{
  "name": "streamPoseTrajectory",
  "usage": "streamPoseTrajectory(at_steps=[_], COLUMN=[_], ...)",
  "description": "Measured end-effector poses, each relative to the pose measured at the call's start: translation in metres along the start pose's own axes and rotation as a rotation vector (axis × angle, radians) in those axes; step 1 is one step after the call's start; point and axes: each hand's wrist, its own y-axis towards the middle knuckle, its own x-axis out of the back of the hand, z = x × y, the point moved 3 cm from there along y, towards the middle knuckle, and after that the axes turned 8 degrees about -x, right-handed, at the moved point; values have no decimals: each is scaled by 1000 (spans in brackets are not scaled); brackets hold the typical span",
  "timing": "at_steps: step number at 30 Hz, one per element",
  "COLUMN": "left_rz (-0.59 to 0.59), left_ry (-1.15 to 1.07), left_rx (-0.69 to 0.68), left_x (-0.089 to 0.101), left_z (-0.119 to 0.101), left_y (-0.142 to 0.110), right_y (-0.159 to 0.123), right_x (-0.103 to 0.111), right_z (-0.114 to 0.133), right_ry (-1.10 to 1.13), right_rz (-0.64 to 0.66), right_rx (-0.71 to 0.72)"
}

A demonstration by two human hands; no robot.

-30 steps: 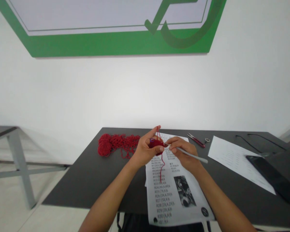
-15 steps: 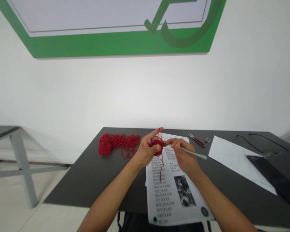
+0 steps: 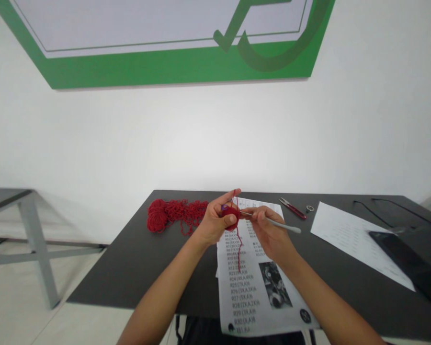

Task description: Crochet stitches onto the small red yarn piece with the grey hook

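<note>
My left hand (image 3: 215, 221) pinches a small round piece of red crochet (image 3: 232, 221), with its thumb on the near face. A strand of red yarn runs over its raised index finger, and a loose yarn tail (image 3: 239, 249) dangles below the piece. Something small and purple shows at the upper left of the work. In my right hand (image 3: 269, 232) is a crochet hook (image 3: 283, 225) with a grey handle, gripped like a pencil. Its metal tip meets the right edge of the crochet; whether it passes through a stitch I cannot tell.
A red yarn ball (image 3: 157, 216) with loose tangled yarn (image 3: 187, 213) lies left. Beneath my hands is a printed pattern sheet (image 3: 244, 306). To the right are red-handled snips (image 3: 292, 209), a small ring (image 3: 310, 209), another sheet (image 3: 355, 244), glasses (image 3: 373, 214) and a dark phone (image 3: 398, 254).
My right hand and the crochet hook have shifted slightly left, closer to the crochet piece. My left hand keeps its hold, with the view shifted a little.
</note>
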Motion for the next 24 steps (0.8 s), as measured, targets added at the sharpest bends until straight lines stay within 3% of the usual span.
streamPoseTrajectory(at_steps=[5,8,16,24], left_rz=[-13,-2,-38,-76], left_ry=[-38,-59,-188,-288], left_rx=[-15,-7,166,203], left_x=[-3,-7,-6,-5], left_z=[0,-1,1,10], left_y=[-2,-2,-3,-7], right_y=[-8,-9,-7,-1], right_x=[3,4,12,0], right_z=[19,23,8,6], right_ry=[-485,-570,-339,-13], right_rz=[1,4,21,68], right_rx=[271,323,83,-45])
